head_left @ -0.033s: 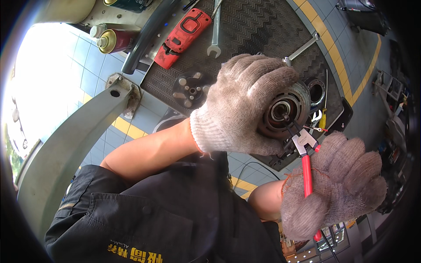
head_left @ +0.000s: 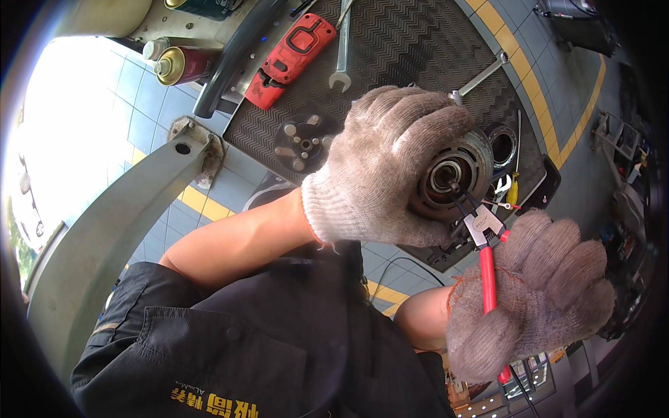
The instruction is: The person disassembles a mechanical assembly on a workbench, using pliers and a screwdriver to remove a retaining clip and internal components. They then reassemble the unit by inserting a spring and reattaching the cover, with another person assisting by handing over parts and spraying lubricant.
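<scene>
My left hand (head_left: 394, 164), in a greyish knit work glove, is closed around the rim of a round metal pulley (head_left: 481, 155) with a ringed, hollow centre. In my right hand (head_left: 550, 285), gloved the same way, is a pair of red-handled circlip pliers (head_left: 488, 268). The fingers curl around one handle and the thumb lies across the other. The dark plier tips reach into the pulley's centre, beside the shaft end; whether they grip a ring there I cannot tell. Left of the pulley lies a round dark plate (head_left: 304, 144) with several light studs.
The dark ribbed mat (head_left: 411, 52) carries a red tool case (head_left: 300, 52), an open-end wrench (head_left: 341, 81), another wrench (head_left: 484, 75), a metal ring (head_left: 503, 148) and a yellow-handled screwdriver (head_left: 513, 191). Spray cans (head_left: 181, 66) stand back left. A grey lift arm (head_left: 132, 209) curves along the left.
</scene>
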### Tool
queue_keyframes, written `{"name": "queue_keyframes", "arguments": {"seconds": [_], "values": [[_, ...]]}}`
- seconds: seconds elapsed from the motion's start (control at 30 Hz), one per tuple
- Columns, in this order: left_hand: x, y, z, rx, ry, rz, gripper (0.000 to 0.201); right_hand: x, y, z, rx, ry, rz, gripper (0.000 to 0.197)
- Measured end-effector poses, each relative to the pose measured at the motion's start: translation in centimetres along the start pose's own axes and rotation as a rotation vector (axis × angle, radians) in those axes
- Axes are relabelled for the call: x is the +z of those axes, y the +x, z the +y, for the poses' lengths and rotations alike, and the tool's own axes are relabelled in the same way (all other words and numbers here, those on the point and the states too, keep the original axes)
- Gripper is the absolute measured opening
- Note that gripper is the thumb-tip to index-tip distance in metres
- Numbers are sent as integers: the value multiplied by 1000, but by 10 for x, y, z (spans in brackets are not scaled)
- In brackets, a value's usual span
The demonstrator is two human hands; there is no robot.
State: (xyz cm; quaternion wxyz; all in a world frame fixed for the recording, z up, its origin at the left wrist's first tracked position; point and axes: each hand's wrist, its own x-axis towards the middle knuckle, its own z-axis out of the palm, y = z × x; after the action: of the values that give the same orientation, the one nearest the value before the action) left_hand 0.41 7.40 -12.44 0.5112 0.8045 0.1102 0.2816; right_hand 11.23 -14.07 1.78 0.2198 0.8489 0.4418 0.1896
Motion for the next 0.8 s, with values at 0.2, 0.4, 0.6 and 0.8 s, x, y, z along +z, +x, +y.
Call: {"name": "queue_keyframes", "arguments": {"seconds": [0.2,0.4,0.6,0.8], "values": [[1,0,1,2,4,5,103,18,4,-28,196,1526,342,59],[0,-1,0,0,-3,0,104,-9,27,-2,-219,244,157,49],[-1,-2,0,-6,-11,-6,105,-28,31,2,-85,251,-168,33],[1,-1,0,-49,-63,-31,104,-41,39,-17,-63,-121,-315,27]]}}
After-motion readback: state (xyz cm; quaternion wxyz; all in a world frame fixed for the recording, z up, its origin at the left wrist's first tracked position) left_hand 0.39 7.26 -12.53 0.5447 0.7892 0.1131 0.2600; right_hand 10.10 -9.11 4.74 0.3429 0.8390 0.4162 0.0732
